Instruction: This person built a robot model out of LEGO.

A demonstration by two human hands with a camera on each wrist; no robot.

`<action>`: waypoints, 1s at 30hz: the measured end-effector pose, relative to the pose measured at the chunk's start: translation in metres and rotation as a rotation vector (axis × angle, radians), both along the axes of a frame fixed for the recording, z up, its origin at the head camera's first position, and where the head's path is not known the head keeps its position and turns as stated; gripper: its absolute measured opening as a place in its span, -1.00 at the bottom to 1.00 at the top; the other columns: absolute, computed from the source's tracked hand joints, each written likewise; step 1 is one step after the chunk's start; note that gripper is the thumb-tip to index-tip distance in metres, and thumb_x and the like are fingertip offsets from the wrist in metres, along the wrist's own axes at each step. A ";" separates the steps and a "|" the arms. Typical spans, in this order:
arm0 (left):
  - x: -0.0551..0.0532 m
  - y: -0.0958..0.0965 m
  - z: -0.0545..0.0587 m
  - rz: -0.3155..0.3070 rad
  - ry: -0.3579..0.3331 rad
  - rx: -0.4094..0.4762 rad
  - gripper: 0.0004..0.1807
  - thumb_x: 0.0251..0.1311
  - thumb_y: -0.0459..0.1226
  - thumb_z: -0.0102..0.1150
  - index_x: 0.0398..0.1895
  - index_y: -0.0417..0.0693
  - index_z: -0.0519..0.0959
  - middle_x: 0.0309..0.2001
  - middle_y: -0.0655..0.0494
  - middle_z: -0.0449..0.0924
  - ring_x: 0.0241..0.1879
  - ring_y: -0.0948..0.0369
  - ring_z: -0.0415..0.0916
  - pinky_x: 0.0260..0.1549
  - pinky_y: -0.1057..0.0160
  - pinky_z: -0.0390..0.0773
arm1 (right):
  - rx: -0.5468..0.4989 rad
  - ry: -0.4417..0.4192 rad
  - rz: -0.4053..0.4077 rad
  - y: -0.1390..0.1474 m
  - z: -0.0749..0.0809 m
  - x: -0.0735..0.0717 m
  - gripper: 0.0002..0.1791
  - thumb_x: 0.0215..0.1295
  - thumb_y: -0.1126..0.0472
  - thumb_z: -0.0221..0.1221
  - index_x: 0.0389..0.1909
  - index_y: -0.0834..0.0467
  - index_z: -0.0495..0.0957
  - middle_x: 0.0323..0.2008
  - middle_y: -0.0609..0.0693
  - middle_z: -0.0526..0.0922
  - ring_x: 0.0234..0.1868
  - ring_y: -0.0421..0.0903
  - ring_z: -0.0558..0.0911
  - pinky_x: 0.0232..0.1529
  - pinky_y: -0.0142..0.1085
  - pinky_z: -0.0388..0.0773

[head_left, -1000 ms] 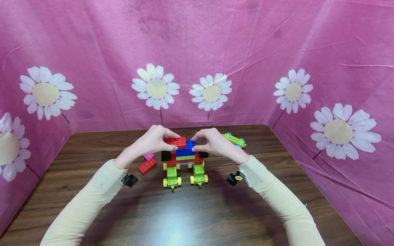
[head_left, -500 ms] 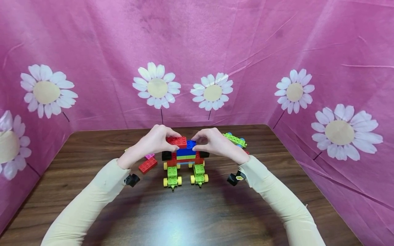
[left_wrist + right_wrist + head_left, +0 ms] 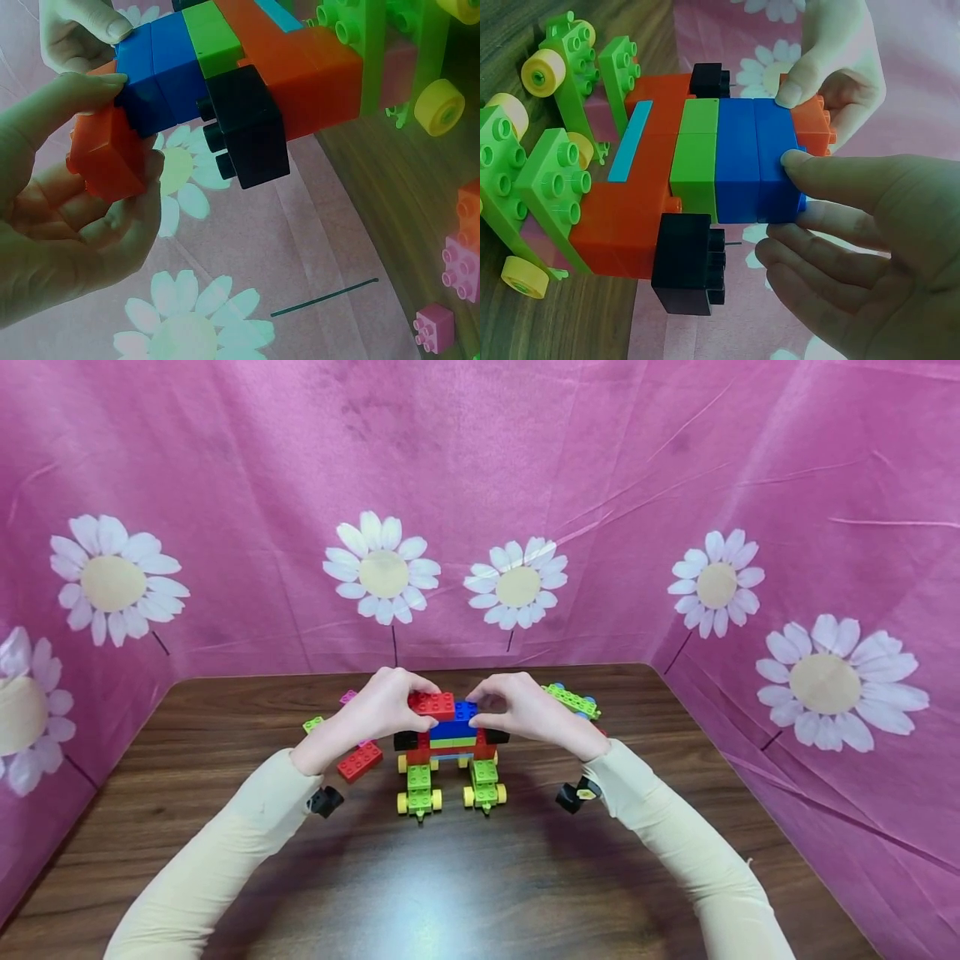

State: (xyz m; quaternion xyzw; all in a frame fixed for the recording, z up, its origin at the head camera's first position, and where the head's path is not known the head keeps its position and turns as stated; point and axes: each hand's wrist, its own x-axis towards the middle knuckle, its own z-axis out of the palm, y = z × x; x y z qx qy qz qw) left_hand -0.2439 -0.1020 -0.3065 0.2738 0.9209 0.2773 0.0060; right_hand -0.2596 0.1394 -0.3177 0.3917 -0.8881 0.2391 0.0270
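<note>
A toy brick build stands on the table, with blue bricks [image 3: 757,161] above a lime green layer [image 3: 695,157] and a red body [image 3: 622,232]. Black bricks [image 3: 250,127] stick out at both sides, and green wheeled bases [image 3: 420,792] with yellow wheels carry it. My left hand [image 3: 378,703] holds a red brick [image 3: 437,706] on top of the blue ones, thumb in front and fingers behind; it overhangs the left side. With thumb and fingers, my right hand [image 3: 517,703] pinches the upper blue brick [image 3: 466,710] at its right end.
Left of the build lie a loose red brick [image 3: 360,763], a pink brick [image 3: 435,328] and a lime brick [image 3: 312,725]. A green wheeled base [image 3: 572,700] lies behind my right wrist. Pink flowered cloth [image 3: 480,460] rises behind the wooden table [image 3: 450,893].
My left hand and forearm have shifted slightly right, the red brick with them, uncovering the lime brick on the left. The right hand has hardly moved.
</note>
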 end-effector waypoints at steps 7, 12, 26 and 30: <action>0.000 -0.001 -0.001 -0.008 0.000 -0.020 -0.59 0.04 -0.22 0.45 -0.03 -0.18 0.68 -0.20 -0.04 0.75 -0.35 0.17 0.52 -0.38 0.33 0.52 | -0.032 0.055 0.020 0.006 -0.003 -0.001 -0.70 0.21 0.10 0.37 -0.08 0.16 0.69 -0.14 0.01 0.78 -0.19 -0.15 0.70 -0.15 -0.29 0.68; 0.001 -0.002 -0.001 -0.013 0.002 -0.023 -0.57 0.05 -0.21 0.44 0.00 -0.18 0.66 -0.14 -0.06 0.74 -0.28 0.15 0.53 -0.31 0.29 0.56 | -0.065 0.080 -0.062 0.025 -0.002 -0.003 -0.71 0.23 0.06 0.35 -0.10 0.11 0.69 -0.17 -0.01 0.78 -0.17 -0.15 0.71 -0.09 -0.19 0.66; 0.002 -0.005 -0.002 -0.048 0.035 0.013 -0.58 0.06 -0.22 0.44 -0.01 -0.21 0.65 -0.15 -0.07 0.74 -0.30 0.15 0.52 -0.34 0.33 0.51 | 0.002 0.041 -0.402 0.130 -0.032 -0.034 -0.72 0.25 0.11 0.32 -0.12 0.21 0.69 -0.19 0.12 0.77 -0.25 -0.04 0.68 -0.16 -0.16 0.59; 0.002 -0.005 -0.004 -0.054 0.039 0.017 -0.57 0.06 -0.21 0.44 0.00 -0.21 0.64 -0.14 -0.08 0.73 -0.30 0.16 0.52 -0.34 0.33 0.52 | 0.048 -0.033 -0.474 0.161 -0.060 -0.043 -0.66 0.21 0.12 0.35 -0.11 0.28 0.68 -0.17 0.18 0.77 -0.24 0.01 0.67 -0.18 -0.17 0.57</action>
